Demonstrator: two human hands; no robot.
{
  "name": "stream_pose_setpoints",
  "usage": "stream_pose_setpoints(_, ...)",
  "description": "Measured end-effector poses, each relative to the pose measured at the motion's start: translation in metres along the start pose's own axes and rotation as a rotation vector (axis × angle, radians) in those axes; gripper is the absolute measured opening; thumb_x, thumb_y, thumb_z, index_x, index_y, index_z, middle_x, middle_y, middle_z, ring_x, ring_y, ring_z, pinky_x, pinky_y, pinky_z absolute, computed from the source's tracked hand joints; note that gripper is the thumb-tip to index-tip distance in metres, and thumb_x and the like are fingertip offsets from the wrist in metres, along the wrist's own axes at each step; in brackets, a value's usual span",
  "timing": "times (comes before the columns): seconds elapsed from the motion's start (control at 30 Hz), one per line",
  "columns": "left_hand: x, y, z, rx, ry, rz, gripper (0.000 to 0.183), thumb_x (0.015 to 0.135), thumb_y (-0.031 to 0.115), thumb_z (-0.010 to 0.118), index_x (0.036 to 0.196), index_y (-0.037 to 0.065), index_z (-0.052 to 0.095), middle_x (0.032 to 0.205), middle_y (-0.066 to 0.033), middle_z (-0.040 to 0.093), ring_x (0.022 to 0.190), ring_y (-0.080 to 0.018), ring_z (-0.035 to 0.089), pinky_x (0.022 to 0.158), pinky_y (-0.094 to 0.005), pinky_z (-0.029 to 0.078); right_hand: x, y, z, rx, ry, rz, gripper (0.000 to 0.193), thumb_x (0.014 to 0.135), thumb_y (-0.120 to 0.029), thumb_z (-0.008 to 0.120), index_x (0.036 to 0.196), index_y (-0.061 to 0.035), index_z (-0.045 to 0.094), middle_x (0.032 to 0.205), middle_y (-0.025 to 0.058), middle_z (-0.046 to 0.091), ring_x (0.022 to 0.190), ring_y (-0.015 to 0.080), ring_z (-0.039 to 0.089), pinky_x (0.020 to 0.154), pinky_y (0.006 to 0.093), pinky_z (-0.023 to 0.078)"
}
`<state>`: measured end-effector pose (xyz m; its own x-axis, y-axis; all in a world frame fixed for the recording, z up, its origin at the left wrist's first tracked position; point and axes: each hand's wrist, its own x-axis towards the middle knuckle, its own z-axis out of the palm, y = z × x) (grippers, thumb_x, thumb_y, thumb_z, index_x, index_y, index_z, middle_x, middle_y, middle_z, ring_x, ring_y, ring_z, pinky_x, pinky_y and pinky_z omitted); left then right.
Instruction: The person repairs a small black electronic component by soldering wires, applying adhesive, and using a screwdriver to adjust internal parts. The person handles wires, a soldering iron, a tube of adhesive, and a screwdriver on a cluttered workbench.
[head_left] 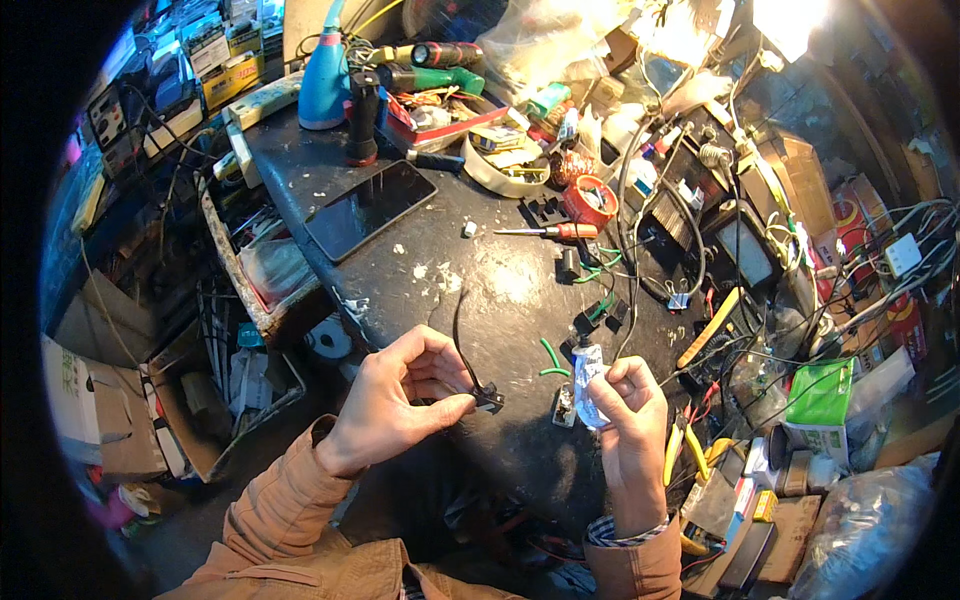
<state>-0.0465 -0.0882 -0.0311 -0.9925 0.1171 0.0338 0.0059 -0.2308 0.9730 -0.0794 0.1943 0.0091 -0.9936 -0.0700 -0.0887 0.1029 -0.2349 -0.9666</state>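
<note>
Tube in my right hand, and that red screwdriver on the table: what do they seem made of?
Tube: thin metal foil or soft plastic; its shiny, wrinkled skin leaves both open. Screwdriver: handle probably plastic, evenly coloured and smooth; shaft likely bare metal, thin and pale.

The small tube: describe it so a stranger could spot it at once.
Over the dark tabletop's near part is the right hand. It pinches a small tube whose crumpled, bluish-white body stands out from the black parts and green wires nearby.
</note>
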Motion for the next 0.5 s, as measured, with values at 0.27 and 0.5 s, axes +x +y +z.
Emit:
stream_pose_setpoints(0.27,-0.017,0.007,-0.007,-0.073,0.016,0.027,0.033,0.093,-0.005,0.083,0.117,0.004,0.062,0.114,-0.0074,0.076,0.106,-0.0153,0.076,0.1,-0.0334,0.062,0.049,-0.007,0.035,-0.523,-0.034,-0.133,0.021,0.099,0.001,0.081,0.113,0.0031,0.065,0.113,0.0114,0.077,0.105,0.0153,0.076,0.09,0.0301,0.062)
stream_pose_setpoints(0.5,-0.025,0.015,-0.014,-0.003,0.003,0.06,0.034,0.094,-0.004,0.085,0.12,0.002,0.064,0.115,-0.0075,0.075,0.11,-0.0155,0.075,0.102,-0.0342,0.062,0.019,-0.026,0.062,-0.935,-0.376,-0.63,0.048,0.08,0.003,0.089,0.126,0.0004,0.078,0.126,0.0157,0.08,0.119,0.0282,0.076,0.104,0.0401,0.058)
